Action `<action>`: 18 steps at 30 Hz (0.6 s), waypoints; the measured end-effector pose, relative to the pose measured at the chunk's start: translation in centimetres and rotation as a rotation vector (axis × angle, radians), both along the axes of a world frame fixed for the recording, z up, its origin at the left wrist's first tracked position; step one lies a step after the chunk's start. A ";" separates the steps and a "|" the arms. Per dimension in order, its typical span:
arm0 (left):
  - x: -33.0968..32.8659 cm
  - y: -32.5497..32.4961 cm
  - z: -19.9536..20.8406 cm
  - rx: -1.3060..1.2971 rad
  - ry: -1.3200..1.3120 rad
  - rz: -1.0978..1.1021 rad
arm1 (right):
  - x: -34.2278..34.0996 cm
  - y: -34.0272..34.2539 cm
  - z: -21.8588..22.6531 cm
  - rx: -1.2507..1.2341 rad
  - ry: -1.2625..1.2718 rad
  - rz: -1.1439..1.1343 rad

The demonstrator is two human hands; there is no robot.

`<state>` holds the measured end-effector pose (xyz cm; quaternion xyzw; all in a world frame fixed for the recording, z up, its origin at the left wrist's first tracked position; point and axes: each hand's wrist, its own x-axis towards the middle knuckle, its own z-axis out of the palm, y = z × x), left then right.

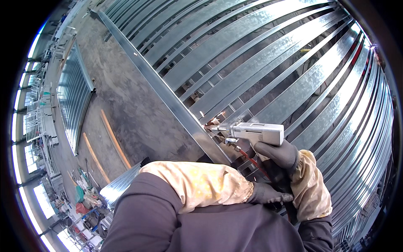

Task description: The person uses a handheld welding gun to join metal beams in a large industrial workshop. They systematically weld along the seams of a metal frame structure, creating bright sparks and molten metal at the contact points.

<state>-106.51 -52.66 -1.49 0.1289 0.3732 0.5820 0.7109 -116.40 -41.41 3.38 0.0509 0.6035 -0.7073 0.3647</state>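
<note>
My right hand [282, 156], in a dark grey glove, grips a silver handheld welding gun [259, 132]. The gun's nozzle points left, its tip at the joint between a long galvanized steel rail [168, 92] and the end of a crossing slat [268, 113]. Orange sparks fly at the tip. A dark hose [277, 174] runs down from the gun's grip toward my body. Around that hose, close to my right forearm, my left hand [268, 194] is closed, also gloved. Tan protective sleeves cover both forearms.
Many parallel steel slats [235, 46] spread across the right and far side. A finished-looking slatted panel [75, 96] lies on the concrete floor [138, 122] to the left, near two wooden strips [113, 138]. Cluttered gear [90, 201] stands at the lower left.
</note>
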 end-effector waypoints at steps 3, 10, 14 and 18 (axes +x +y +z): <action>0.0 -0.1 -0.1 0.050 0.011 -0.057 | 0.0 -0.3 2.0 0.039 0.025 -0.052; -4.2 -3.4 4.1 -0.119 0.034 0.029 | -2.7 -1.7 2.8 0.040 -0.055 -0.126; -7.2 -5.5 4.1 -0.189 0.008 -0.073 | -5.1 -4.1 1.3 -0.021 -0.072 -0.122; -6.8 -6.6 1.5 -0.113 -0.054 0.035 | -6.4 -6.0 -0.8 0.065 0.015 -0.219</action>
